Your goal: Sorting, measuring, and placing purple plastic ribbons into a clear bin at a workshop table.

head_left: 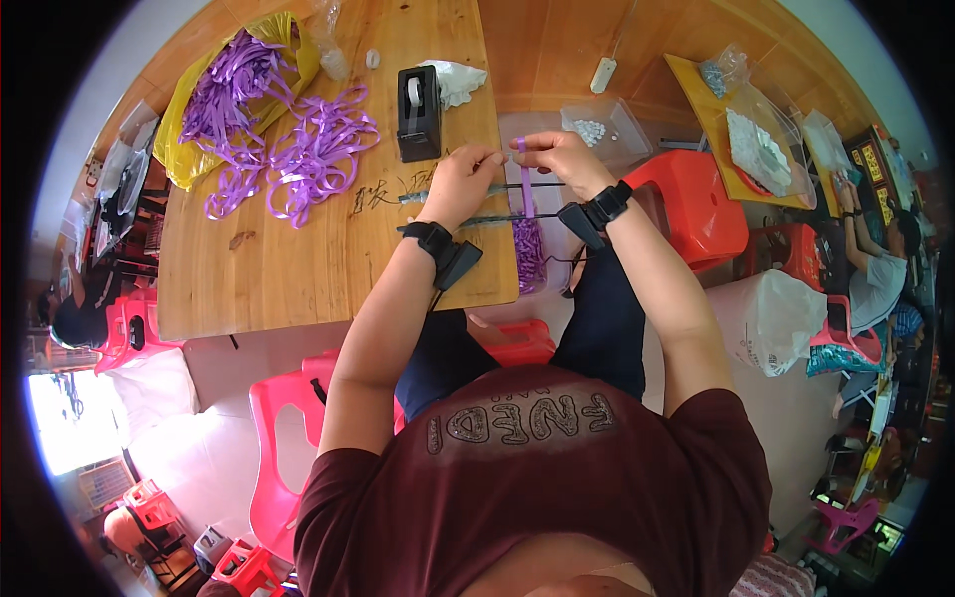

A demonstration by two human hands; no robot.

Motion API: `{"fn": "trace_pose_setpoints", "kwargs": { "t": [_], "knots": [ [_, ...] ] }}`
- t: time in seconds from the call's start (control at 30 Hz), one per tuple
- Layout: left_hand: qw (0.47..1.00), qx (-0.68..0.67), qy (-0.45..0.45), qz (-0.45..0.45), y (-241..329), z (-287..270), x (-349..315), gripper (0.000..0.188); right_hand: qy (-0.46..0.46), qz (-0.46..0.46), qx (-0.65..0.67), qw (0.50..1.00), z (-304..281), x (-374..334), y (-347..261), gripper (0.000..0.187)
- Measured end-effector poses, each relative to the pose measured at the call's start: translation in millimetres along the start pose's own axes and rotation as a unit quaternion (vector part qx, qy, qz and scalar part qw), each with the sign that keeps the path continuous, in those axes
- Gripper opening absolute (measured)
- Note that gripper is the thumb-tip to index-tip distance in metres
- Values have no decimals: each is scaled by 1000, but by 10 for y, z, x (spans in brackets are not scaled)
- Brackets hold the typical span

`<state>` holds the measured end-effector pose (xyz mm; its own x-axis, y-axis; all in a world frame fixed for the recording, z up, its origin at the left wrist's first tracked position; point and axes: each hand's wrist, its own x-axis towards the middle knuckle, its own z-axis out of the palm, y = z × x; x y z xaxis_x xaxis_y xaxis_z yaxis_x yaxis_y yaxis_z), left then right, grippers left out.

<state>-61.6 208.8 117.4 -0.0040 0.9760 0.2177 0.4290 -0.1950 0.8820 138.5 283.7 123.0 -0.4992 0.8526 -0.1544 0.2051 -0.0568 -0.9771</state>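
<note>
My right hand is closed in a pinch on a strip of purple ribbon, which hangs down past the table's right edge. My left hand sits close beside it over the table edge, fingertips pressed together; whatever they hold is too small to make out. Below the hands, two thin dark rods stick out from the table edge, their near ends on the tabletop by bluish tape. Under the rods, a heap of purple ribbon pieces lies in a clear container. Dark devices are strapped to both wrists.
A black tape dispenser stands on the wooden table beside crumpled white paper. Loose purple ribbon spills from a yellow bag. Rightward are a clear tub with white pieces and a red stool. Other people sit farther off.
</note>
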Motion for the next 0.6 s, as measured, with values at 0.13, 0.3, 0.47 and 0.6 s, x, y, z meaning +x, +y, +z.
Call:
{"fn": "trace_pose_setpoints", "kwargs": {
  "t": [0.13,0.3,0.47,0.6],
  "knots": [
    [1000,26,1,10,-8,-10,-17,23,-4,38,13,999,24,72,98,28],
    [995,41,-91,23,111,-13,-8,22,-9,63,19,998,-16,98,251,24],
    [961,171,-124,179,2,18,-54,23,-22,105,-3,994,-107,66,412,23],
    [955,192,-160,159,87,80,-4,26,-23,135,100,985,-389,-172,821,34]
  ]
}}
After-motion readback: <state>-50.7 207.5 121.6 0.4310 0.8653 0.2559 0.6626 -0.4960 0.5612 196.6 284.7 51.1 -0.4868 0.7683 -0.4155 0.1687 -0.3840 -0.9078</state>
